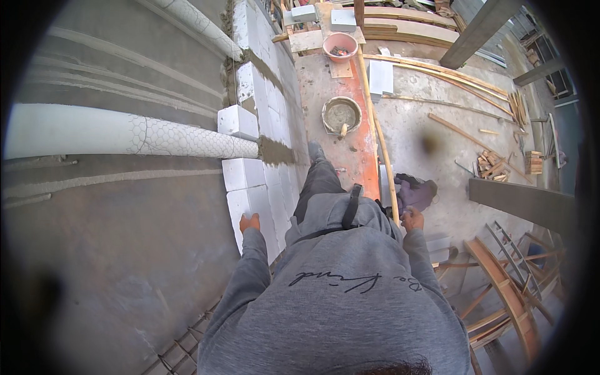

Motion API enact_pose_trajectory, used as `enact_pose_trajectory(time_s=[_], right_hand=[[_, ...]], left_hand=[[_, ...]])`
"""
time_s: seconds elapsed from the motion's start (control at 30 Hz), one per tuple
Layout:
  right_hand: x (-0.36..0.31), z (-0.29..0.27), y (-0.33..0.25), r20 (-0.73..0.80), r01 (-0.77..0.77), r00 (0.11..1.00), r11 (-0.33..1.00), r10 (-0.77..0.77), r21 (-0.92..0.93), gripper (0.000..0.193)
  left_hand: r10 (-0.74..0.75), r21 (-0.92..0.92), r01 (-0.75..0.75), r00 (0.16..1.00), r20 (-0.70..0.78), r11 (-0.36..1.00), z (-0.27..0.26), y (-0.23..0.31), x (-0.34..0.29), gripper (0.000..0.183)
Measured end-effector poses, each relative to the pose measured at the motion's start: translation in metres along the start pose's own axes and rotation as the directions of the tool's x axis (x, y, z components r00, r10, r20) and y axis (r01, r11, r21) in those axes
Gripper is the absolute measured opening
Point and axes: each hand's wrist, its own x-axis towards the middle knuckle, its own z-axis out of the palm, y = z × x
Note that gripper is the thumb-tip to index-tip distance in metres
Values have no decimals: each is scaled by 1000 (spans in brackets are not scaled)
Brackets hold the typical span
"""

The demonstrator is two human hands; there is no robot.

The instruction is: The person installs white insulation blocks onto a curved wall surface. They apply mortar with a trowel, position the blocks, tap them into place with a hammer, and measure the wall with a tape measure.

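My left hand (249,221) rests on the top of a white block wall (242,201), thumb and fingers apart, holding nothing. My right hand (412,219) is out at my right side with its fingers curled, close to the lower end of a long wooden pole (379,128). Whether anything is in those fingers is hidden. Ahead of my foot, on a narrow orange-edged platform (364,156), stands a round bucket of grey mortar (342,114) with a tool handle (344,129) at its near rim. Beyond it sits a pink basin (340,47) with small things inside.
A white pipe wrapped in wire mesh (187,137) meets the wall at left. Below the platform on the right, a person in purple (415,194) is partly seen. White blocks (380,78), timber planks (459,131), grey columns (522,199) and a curved wooden form (503,284) lie on that side.
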Motion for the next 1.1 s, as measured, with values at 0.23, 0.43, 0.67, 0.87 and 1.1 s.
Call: enact_pose_trajectory(time_s=[0.23,0.43,0.67,0.87,1.1], right_hand=[[9,8,42,-35,19,999,998,-21,-61,39],[-8,13,51,-98,-108,989,993,111,35,33],[-23,5,48,-29,-164,986,973,162,-162,38],[-39,20,78,-53,-251,968,958,246,-137,35],[-50,41,117,-107,-227,972,950,208,-216,36]], left_hand=[[8,-105,-5,1000,26,994,-1,-8,11,82],[40,-47,-35,994,104,998,-14,9,-1,82],[-42,-7,45,977,208,999,-11,14,4,84],[-120,68,104,945,304,992,-25,17,10,82],[-65,140,12,921,383,990,-26,15,31,64]])
